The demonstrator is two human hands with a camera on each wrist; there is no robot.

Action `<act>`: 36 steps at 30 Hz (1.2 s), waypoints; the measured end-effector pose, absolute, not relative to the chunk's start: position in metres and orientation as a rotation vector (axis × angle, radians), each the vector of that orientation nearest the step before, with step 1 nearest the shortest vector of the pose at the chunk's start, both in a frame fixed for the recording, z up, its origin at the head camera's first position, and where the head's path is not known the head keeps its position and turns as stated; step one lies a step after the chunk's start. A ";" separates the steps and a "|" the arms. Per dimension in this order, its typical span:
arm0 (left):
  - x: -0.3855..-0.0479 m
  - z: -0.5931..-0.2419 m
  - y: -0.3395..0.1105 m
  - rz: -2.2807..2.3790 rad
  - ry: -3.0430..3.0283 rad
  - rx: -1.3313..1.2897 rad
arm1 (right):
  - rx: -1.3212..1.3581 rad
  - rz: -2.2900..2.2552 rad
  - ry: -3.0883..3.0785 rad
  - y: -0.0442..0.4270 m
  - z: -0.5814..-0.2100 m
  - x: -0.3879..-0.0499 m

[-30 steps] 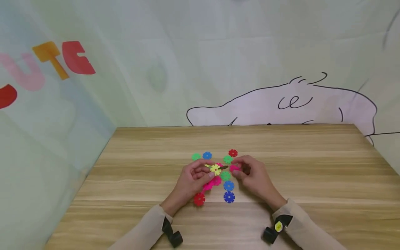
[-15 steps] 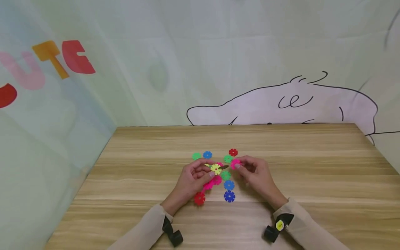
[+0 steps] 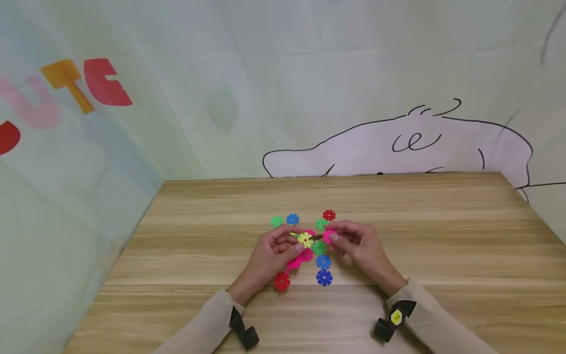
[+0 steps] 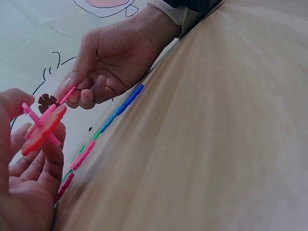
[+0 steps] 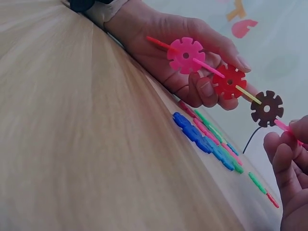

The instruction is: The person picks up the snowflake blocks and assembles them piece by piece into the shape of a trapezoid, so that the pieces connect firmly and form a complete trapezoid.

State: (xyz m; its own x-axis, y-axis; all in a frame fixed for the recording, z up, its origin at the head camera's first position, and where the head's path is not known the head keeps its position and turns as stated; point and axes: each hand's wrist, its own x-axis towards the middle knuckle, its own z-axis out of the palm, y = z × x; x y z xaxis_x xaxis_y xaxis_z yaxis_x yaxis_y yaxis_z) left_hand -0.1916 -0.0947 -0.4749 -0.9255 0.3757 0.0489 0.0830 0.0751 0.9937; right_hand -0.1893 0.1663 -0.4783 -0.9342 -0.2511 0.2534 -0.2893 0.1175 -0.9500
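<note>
My left hand grips a chain of interlocking snowflake discs above the table. A yellow disc shows in the head view. In the right wrist view the chain has a pink disc, a red disc and, at its end, a brown disc. Between thumb and fingers, my right hand pinches a loose-ended pink disc. Its edge meets the brown disc's rim in the right wrist view; whether their slots are joined I cannot tell. Fingers partly cover both.
Joined discs lie flat on the wooden table around and below the hands. Among them are a red disc, a dark blue disc, a green disc and another red disc. A printed cloth hangs behind the table.
My right hand raised and turned its pink disc, then brought it left to the brown disc at the chain's end. The left hand has stayed nearly still with the chain.
</note>
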 end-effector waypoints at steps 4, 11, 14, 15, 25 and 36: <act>-0.192 -0.475 -0.096 1.914 2.129 0.469 | 0.565 1.968 -2.323 0.167 -0.480 -0.190; -0.193 -0.475 -0.096 1.891 2.135 0.485 | 0.559 1.979 -2.292 0.166 -0.480 -0.190; -0.193 -0.476 -0.096 1.891 2.136 0.489 | 0.558 1.970 -2.294 0.166 -0.481 -0.191; -0.193 -0.476 -0.096 1.890 2.137 0.489 | 0.562 1.966 -2.298 0.165 -0.481 -0.191; -0.191 -0.475 -0.098 1.818 2.142 0.519 | 0.596 1.950 -2.389 0.165 -0.477 -0.190; -0.189 -0.475 -0.099 1.797 2.089 0.587 | 0.591 1.959 -2.470 0.169 -0.477 -0.187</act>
State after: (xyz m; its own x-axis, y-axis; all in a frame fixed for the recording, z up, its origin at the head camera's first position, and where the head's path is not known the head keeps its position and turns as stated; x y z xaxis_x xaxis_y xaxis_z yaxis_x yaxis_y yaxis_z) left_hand -0.1893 -0.0993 -0.4749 -0.8633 0.5041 0.0225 0.0974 0.1227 0.9876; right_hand -0.1866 0.1685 -0.4769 -0.9300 -0.3236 0.1745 -0.2436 0.1868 -0.9517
